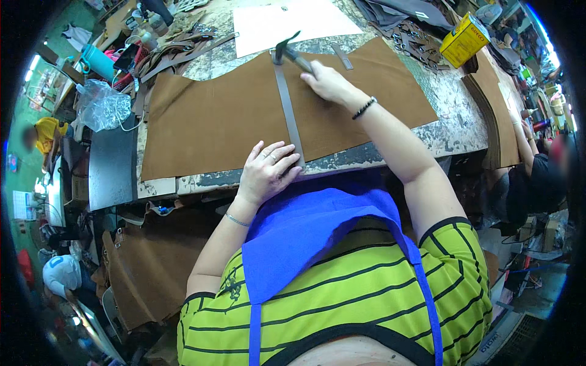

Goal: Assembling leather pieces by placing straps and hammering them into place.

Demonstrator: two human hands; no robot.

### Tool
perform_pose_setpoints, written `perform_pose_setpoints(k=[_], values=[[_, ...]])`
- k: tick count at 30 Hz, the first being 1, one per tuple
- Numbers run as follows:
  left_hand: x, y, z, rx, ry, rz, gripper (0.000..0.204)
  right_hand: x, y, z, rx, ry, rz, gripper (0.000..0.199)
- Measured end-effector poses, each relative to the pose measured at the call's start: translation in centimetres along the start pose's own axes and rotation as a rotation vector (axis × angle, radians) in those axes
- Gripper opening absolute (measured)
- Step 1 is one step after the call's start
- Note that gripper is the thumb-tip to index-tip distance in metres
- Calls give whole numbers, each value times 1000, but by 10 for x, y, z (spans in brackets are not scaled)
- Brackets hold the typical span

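A large brown sheet, leather by its look point(213, 119), lies across the worktable. A narrow grey-brown strap point(287, 104) runs over it from the far edge to the near edge. My left hand point(268, 171) rests at the strap's near end, fingers stretched out and pressing on it. In my right hand point(329, 82) is a hammer point(295, 58), gripped by its handle. The hammer's head is over or on the strap's far end; whether it touches I cannot tell. Beyond my right hand, a short strap piece point(342, 56) lies on the sheet.
White paper point(293, 24) lies at the back of the worn table point(452, 113). Straps with metal fittings point(415, 46) and a yellow can point(464, 39) are back right. A turquoise mug point(97, 61) and plastic bag point(105, 104) stand left. Other people work on both sides.
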State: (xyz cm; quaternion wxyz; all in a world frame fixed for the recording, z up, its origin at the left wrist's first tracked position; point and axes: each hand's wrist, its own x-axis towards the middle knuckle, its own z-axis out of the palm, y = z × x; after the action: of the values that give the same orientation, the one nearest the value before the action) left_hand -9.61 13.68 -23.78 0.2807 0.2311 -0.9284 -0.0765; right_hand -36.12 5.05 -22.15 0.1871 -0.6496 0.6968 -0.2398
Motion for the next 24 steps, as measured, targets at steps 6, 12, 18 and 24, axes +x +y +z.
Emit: perform_pose_setpoints(k=[6,12,18,24], values=[[-3,-1,-1,8,52,13,18,-26,-24,-8,-7,-18,21,35],[-4,-2,0,-6,77,35,15,-77,-22,-11,42,71,-80,28],[-6,-3,-1,15,94,79,12,-130,-45,-15,-45,-221,-1,26],[-9,-1,1,-11,93,113,14,-175,-48,-10,151,-155,-55,28]])
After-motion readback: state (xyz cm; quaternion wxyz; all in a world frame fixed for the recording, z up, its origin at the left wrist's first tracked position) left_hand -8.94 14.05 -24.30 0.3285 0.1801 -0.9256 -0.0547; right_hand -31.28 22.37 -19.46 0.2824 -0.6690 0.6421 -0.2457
